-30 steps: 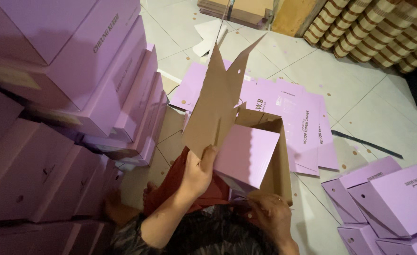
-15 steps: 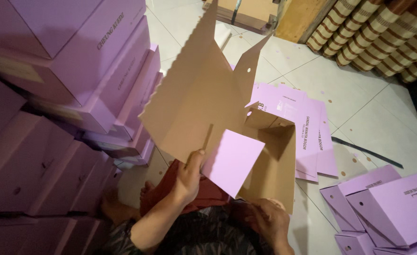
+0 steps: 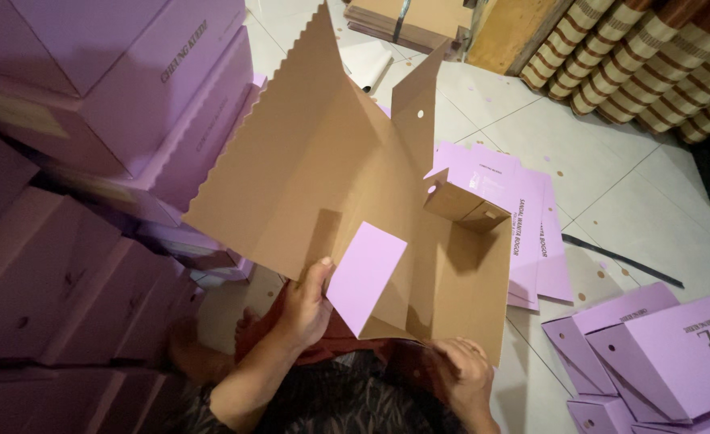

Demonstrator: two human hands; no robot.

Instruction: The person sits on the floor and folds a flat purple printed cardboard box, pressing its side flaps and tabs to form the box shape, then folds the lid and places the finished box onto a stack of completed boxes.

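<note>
I hold a half-folded cardboard box blank (image 3: 315, 161), brown inside and lilac outside, above my lap. My left hand (image 3: 305, 307) grips its lower left edge, thumb on the brown face beside a lilac flap (image 3: 367, 276) that folds inward. My right hand (image 3: 461, 371) grips the blank's bottom right edge. A tall panel with a zigzag edge rises toward the upper left. A narrow flap with a small hole (image 3: 415, 112) stands up at the back, and a small folded corner (image 3: 463, 205) sticks out on the right.
Finished lilac boxes (image 3: 114, 96) are stacked high on my left. Flat lilac blanks (image 3: 523, 209) lie on the tiled floor ahead. More lilac boxes (image 3: 660, 354) sit at the lower right. Brown cardboard sheets (image 3: 403, 20) and striped rolls (image 3: 652, 56) lie at the back.
The blank has opened out and swung up toward the camera, its zigzag panel spreading to the left. The lilac flap has folded further in. Both hands keep their grips.
</note>
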